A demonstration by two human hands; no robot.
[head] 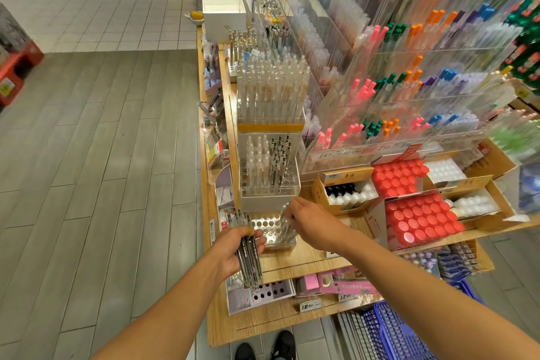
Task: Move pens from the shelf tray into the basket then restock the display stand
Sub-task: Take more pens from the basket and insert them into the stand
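My left hand point(233, 251) grips a bundle of clear-barrelled pens point(248, 260) over the front edge of the wooden shelf. My right hand point(304, 223) pinches the top of a clear pen point(285, 223) standing at the right side of the lowest tier point(270, 231) of the clear tiered display stand, whose round holes show bare. The tier above it point(268, 172) holds several clear and dark pens upright, and the top tier point(271, 90) is packed with clear pens. A blue plastic basket point(391, 330) sits on the floor at the lower right, partly cut off by the frame.
Clear racks of coloured pens point(409, 82) fill the shelf's right side. Red-capped bottles point(418, 219) and cardboard boxes of white bottles point(347, 193) stand just right of my right hand. Price tags point(311, 305) line the shelf front. Grey plank floor point(102, 155) lies to the left.
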